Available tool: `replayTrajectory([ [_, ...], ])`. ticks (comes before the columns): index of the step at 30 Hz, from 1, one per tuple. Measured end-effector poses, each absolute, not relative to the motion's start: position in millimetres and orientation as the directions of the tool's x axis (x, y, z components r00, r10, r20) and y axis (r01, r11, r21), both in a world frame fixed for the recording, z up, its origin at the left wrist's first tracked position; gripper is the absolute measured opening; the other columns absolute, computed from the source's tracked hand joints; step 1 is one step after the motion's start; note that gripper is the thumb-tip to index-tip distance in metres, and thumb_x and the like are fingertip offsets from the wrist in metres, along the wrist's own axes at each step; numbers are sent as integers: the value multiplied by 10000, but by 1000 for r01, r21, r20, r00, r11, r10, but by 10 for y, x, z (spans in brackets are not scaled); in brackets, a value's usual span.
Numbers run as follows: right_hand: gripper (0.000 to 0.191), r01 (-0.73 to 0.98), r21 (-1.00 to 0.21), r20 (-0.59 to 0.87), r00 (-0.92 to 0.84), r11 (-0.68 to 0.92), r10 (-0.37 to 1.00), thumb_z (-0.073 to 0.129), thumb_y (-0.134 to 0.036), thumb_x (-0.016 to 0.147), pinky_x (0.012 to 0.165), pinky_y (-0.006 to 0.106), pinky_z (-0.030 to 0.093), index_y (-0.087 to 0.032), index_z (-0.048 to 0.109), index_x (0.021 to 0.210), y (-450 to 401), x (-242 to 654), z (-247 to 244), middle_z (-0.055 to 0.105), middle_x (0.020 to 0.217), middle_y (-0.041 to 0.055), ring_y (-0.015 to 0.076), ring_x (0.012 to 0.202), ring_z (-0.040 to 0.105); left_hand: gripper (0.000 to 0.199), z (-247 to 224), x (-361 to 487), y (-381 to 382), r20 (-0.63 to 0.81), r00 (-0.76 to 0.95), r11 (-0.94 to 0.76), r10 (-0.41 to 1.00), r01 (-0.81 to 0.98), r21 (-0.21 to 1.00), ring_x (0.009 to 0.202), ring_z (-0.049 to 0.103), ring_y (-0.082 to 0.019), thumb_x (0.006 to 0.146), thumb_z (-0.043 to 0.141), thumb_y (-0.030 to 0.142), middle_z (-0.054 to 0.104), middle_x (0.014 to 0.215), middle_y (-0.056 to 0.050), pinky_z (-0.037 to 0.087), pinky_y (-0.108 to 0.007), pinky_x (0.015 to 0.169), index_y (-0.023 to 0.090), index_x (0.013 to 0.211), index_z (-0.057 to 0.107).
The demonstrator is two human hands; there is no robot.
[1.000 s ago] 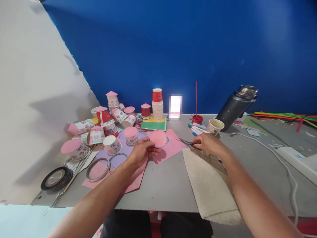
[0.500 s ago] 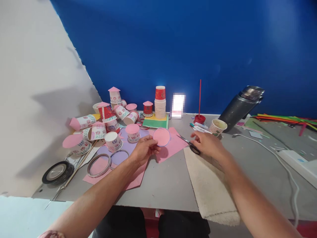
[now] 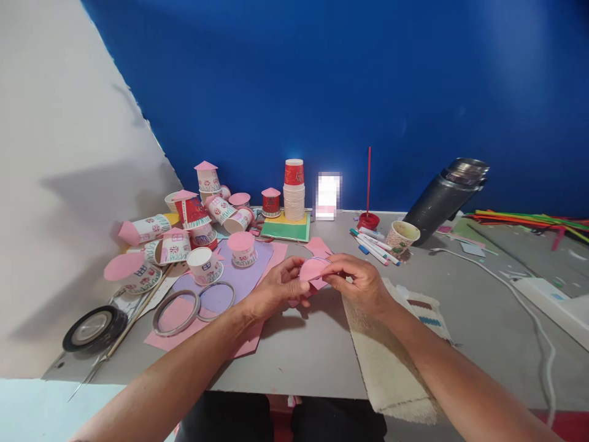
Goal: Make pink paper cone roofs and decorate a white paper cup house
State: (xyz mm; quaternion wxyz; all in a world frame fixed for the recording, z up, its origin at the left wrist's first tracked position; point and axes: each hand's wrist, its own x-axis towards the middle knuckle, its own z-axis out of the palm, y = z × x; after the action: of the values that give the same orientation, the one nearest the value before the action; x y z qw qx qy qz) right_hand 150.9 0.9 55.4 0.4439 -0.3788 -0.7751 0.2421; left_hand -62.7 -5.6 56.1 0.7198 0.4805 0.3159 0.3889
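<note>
Head view: a stack of paper cups (image 3: 294, 204), red one uppermost, stands on a green-and-yellow booklet (image 3: 286, 233) near the blue wall (image 3: 294, 80).
Pink paper circle (image 3: 314, 268): held up by both hands, in front of the stack and slightly right of it; its face is bent, whether creased or merely curved cannot be told.
Left hand (image 3: 279, 288): in front of the stack; thumb and fingers nearly closed, gripping the circle's left edge.
Right hand (image 3: 361, 283): in front and right of the stack; thumb and index finger pinched together on the circle's right edge.
Pink paper offcut (image 3: 318, 247): on the table (image 3: 304, 362), in front of the stack, partly hidden by the hands.
Purple sheet (image 3: 262, 261): left and in front of the stack, with two grey rings (image 3: 176, 331) near its front edge.
Decorated cups (image 3: 207, 265): clustered left of the stack, many with pink paper tops.
Markers (image 3: 378, 250): right of the stack, beside a patterned paper cup (image 3: 400, 238).
Vacuum flask (image 3: 442, 202): well right of the stack, tilted.
Beige cloth (image 3: 386, 374): in front and right of the stack, under the right forearm.
</note>
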Motion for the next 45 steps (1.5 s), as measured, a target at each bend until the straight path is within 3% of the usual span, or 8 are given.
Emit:
replayTrajectory([
  [4, 142, 371, -752, 477, -263, 545, 838, 635, -300, 863, 660, 292, 484, -232, 692, 752, -46, 1453, 582, 704, 827, 35, 174, 749, 628, 758, 576, -584, -115, 7, 453, 95, 891, -202, 975, 926, 680, -238, 553, 913, 216, 664, 1180, -109, 576, -275, 632, 231, 1242, 597],
  [9, 171, 400, -790, 396, -245, 464, 885, 640, -297, 826, 615, 270, 457, -218, 617, 676, -96, 1390, 613, 675, 757, 22, 152, 668, 582, 378, 578, -569, -99, -43, 277, 68, 960, -82, 994, 628, 653, -165, 728, 807, 369, 708, 789, -65, 507, -253, 536, 147, 1006, 680],
  [12, 130, 377, -859, 288, -203, 346, 936, 662, -341, 804, 623, 266, 470, -219, 638, 843, -116, 1364, 629, 676, 774, 15, 151, 666, 583, 273, 582, -577, -81, -39, 253, 51, 967, -40, 998, 524, 601, -136, 737, 792, 370, 669, 648, -35, 487, -249, 517, 136, 829, 686],
  [16, 364, 279, -935, 157, -226, 218, 961, 678, -350, 775, 574, 246, 480, -209, 610, 1104, -105, 1358, 620, 668, 756, -6, 142, 630, 595, 241, 575, -569, -82, 7, 213, 3, 977, -47, 999, 518, 592, -125, 722, 799, 353, 668, 642, -19, 486, -240, 522, 150, 797, 693],
  [19, 196, 295, -948, 32, -298, 124, 954, 652, -375, 798, 463, 220, 430, -202, 653, 891, -78, 1374, 600, 644, 682, -14, 120, 531, 567, 216, 581, -557, -89, 8, 213, -6, 977, -7, 1000, 511, 585, -122, 738, 781, 344, 672, 641, -19, 485, -241, 522, 153, 780, 690],
  [22, 224, 281, -957, -29, -332, 69, 943, 650, -410, 807, 421, 207, 398, -193, 620, 759, -55, 1391, 576, 680, 679, 0, 94, 462, 533, 198, 578, -554, -87, -16, 223, 9, 975, 33, 999, 518, 595, -129, 753, 759, 333, 683, 656, -28, 491, -250, 533, 155, 776, 676],
  [29, 247, 222, -975, -72, -338, 5, 939, 668, -398, 792, 406, 187, 386, -182, 585, 705, -43, 1393, 559, 709, 683, 14, 74, 440, 518, 205, 508, -574, -53, -71, 239, 32, 968, 163, 986, 527, 594, -132, 784, 711, 345, 666, 629, -25, 471, -237, 522, 167, 712, 639],
  [45, 284, 188, -981, -101, -345, -37, 933, 684, -431, 794, 401, 188, 357, -176, 587, 716, -25, 1406, 520, 715, 658, 24, 70, 426, 501, 219, 572, -574, -58, -72, 252, 31, 965, 163, 986, 524, 556, -106, 780, 684, 310, 601, 562, 18, 454, -221, 543, 161, 635, 616],
])
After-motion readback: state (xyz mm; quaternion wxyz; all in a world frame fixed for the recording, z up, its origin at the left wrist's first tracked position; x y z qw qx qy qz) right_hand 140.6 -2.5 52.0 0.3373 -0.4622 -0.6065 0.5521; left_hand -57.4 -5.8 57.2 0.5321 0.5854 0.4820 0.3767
